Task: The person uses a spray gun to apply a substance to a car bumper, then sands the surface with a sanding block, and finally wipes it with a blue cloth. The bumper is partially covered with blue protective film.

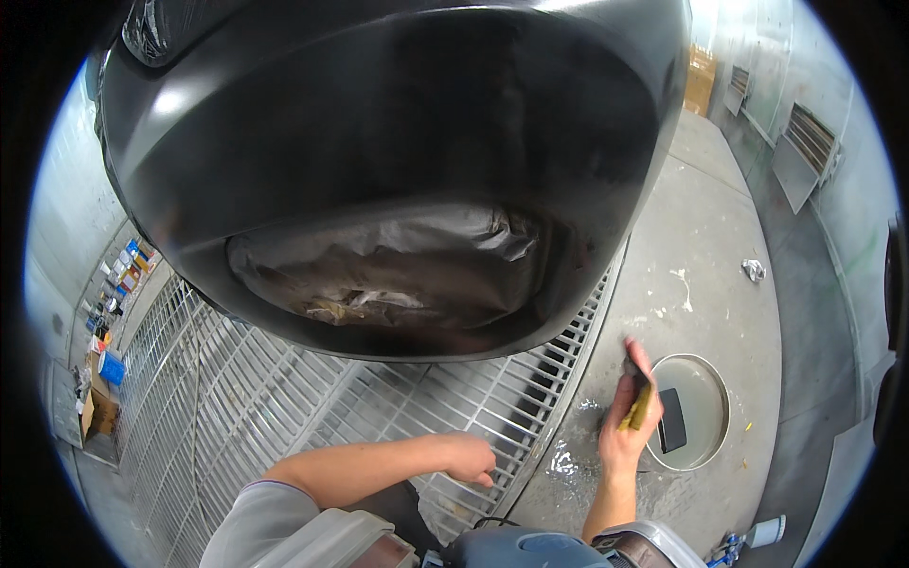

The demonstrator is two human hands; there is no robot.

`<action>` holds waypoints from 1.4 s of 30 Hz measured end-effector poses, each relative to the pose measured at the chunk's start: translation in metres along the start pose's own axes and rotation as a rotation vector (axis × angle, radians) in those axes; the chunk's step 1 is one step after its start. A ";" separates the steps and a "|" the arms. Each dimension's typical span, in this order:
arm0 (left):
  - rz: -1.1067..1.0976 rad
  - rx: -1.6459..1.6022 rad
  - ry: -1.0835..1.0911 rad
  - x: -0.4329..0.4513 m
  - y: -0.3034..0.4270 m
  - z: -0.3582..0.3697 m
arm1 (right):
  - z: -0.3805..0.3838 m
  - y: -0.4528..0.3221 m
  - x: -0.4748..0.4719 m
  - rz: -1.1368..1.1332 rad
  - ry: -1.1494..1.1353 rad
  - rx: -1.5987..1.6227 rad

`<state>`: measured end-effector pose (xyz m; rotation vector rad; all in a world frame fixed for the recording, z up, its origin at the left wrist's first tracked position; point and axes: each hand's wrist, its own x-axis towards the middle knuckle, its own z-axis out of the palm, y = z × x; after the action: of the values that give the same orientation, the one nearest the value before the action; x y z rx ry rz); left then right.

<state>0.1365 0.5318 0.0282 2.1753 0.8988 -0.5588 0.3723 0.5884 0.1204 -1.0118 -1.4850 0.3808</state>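
My right hand (628, 424) is shut on a thin folded piece with a yellow side and a dark side (639, 406), perhaps sandpaper. It is just left of a round bucket (727, 412) of cloudy water. Inside the bucket, a black rectangular block (672, 420) leans near the left rim. Over the metal floor grating (398, 397), my left hand (469, 459) has its fingers curled and shows nothing in them. Ahead of both hands, and touching neither, hangs a large glossy black vehicle body part (426, 128). Wrinkled dark film (398, 255) covers its lower recess.
Wet patches (564, 461) shine on the concrete floor beside the bucket. A spray gun (749, 539) lies at bottom right. Farther off are a crumpled ball (753, 270) and wall vents (806, 153). Cans, bottles and an open cardboard box (99, 412) line the left wall.
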 end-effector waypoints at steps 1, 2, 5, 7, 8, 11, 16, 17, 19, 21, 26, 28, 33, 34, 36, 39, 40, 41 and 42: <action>0.004 0.006 0.002 0.000 0.001 -0.002 | 0.003 -0.024 0.025 -0.243 0.061 -0.055; 0.000 0.013 0.003 0.001 -0.002 0.000 | 0.007 -0.044 0.046 -0.414 0.064 -0.078; -0.018 0.014 0.003 0.004 -0.009 0.013 | 0.034 -0.091 0.105 -0.891 0.122 -0.151; -0.044 0.029 -0.002 0.001 -0.007 0.007 | 0.055 -0.108 0.138 -1.076 0.186 -0.222; -0.053 0.003 0.010 -0.002 -0.006 0.006 | 0.066 -0.110 0.153 -1.153 0.216 -0.258; -0.051 -0.029 0.043 -0.009 -0.005 -0.001 | 0.075 -0.111 0.165 -1.155 0.254 -0.345; -0.040 0.011 0.014 -0.003 -0.012 0.007 | 0.093 -0.121 0.160 -1.063 0.241 -0.403; -0.028 0.004 0.027 -0.002 -0.013 0.009 | 0.098 -0.131 0.161 -1.100 0.237 -0.430; -0.009 -0.018 0.041 -0.003 -0.014 0.013 | 0.111 -0.151 0.162 -1.172 0.226 -0.474; -0.013 -0.006 0.014 -0.002 -0.015 0.011 | 0.124 -0.171 0.160 -1.184 0.204 -0.336; -0.008 -0.009 0.020 0.001 -0.018 0.017 | 0.106 -0.148 0.167 -1.198 0.146 -0.332; -0.014 -0.010 0.025 -0.001 -0.015 0.012 | 0.083 -0.118 0.169 -1.138 0.171 -0.480; -0.024 -0.011 0.023 -0.005 -0.008 0.007 | 0.074 -0.075 0.157 -1.118 0.207 -0.428; -0.040 -0.016 0.015 -0.006 -0.006 0.007 | 0.075 -0.079 0.156 -1.134 0.200 -0.421; -0.020 -0.008 0.018 -0.004 -0.010 0.010 | 0.082 -0.096 0.154 -1.133 0.174 -0.438; -0.013 -0.008 0.009 -0.003 -0.007 0.004 | 0.104 -0.133 0.152 -1.169 0.145 -0.371; -0.017 -0.013 0.000 -0.002 -0.006 0.002 | 0.113 -0.151 0.149 -1.191 0.112 -0.304; -0.029 -0.010 -0.008 -0.003 -0.005 0.004 | 0.121 -0.163 0.146 -1.190 0.103 -0.221; -0.030 -0.002 -0.010 -0.001 -0.005 0.004 | 0.122 -0.168 0.149 -1.224 0.115 -0.234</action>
<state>0.1312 0.5310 0.0238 2.1589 0.9272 -0.5825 0.2162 0.6466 0.3139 -0.1454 -1.7746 -0.7224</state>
